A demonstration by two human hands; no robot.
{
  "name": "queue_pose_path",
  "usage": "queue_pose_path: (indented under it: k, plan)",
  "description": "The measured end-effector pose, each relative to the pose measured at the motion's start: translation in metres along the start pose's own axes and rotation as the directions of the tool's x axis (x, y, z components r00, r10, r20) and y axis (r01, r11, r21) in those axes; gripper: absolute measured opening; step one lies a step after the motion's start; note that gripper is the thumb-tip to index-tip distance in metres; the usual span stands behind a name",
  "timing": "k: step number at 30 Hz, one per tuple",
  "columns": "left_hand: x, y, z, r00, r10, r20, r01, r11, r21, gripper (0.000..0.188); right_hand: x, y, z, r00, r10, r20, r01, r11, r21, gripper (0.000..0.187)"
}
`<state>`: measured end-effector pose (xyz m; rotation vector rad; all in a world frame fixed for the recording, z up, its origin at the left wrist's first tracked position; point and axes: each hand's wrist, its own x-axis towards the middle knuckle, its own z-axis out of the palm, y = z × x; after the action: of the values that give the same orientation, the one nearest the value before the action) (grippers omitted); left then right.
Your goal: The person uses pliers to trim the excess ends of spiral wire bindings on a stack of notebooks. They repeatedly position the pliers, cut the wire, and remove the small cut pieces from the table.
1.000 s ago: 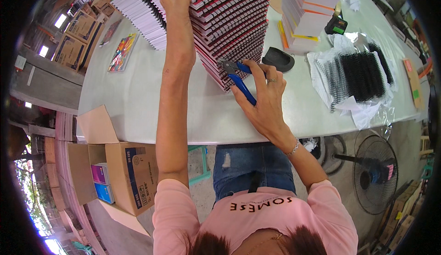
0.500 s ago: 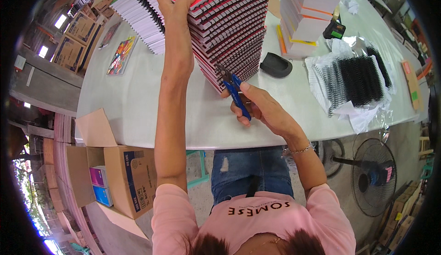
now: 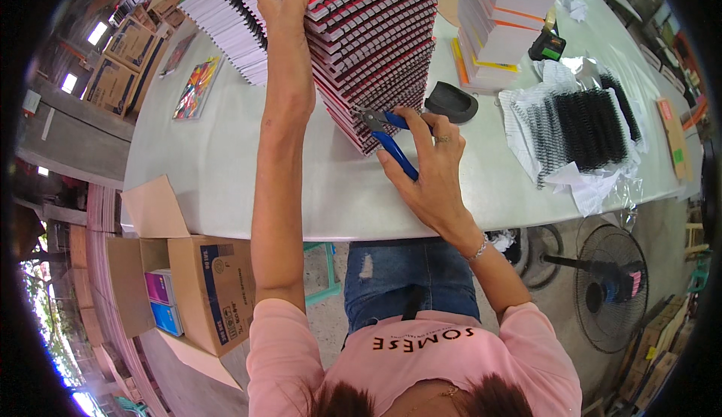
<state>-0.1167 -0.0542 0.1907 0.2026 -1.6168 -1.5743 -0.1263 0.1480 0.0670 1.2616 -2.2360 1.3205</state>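
A tall stack of spiral-bound notebooks (image 3: 376, 48), the top one with a red cover, stands in front of me with its wire bindings towards me. My left hand (image 3: 289, 3) grips the stack's upper left corner, thumb over the red cover and the other fingers behind. In my right hand (image 3: 436, 165) is a pair of wire cutters (image 3: 395, 156) with blue handles spread apart. Their metal jaws touch the bindings low on the stack, near its lower left end. Whether a wire lies between the jaws is too small to tell.
More spiral notebooks (image 3: 241, 30) stand behind my left wrist. To the right are a dark grey holder (image 3: 451, 103), stacked paper blocks (image 3: 496, 41), a tape measure (image 3: 547, 45) and black binding coils (image 3: 590, 131) on white paper. An open carton (image 3: 214, 289) and a fan (image 3: 613, 289) flank me.
My right hand has turned over so that its back faces up, and the cutters' handles have spread wider. The jaws stay at the low bindings. My left hand keeps its hold.
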Motion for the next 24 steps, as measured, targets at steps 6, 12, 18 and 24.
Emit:
queue_pose_path:
  k: [6, 12, 18, 24]
  plan:
    - [-0.001, -0.001, 0.003, 0.999, 0.033, -0.024, -0.033, 0.999, 0.014, 0.048, -0.001, 0.000, 0.005, 0.999, -0.010, -0.031, 0.008, 0.996, -0.091, 0.060]
    - [0.001, -0.002, 0.001, 0.999, 0.032, -0.014, -0.032, 0.999, -0.001, 0.047, -0.003, 0.005, 0.008, 0.999, -0.015, -0.029, 0.012, 0.996, -0.092, 0.059]
    - [0.001, -0.002, 0.001, 0.999, 0.036, -0.012, -0.036, 0.999, -0.015, 0.048, 0.000, 0.001, 0.004, 0.926, 0.240, 0.292, -0.357, 0.808, 0.469, 0.049]
    - [0.002, -0.004, -0.001, 0.999, 0.043, -0.006, -0.043, 0.999, 0.010, 0.049, 0.020, 0.002, -0.025, 0.615, 0.141, 0.776, -0.787, 0.174, 0.592, 0.048]
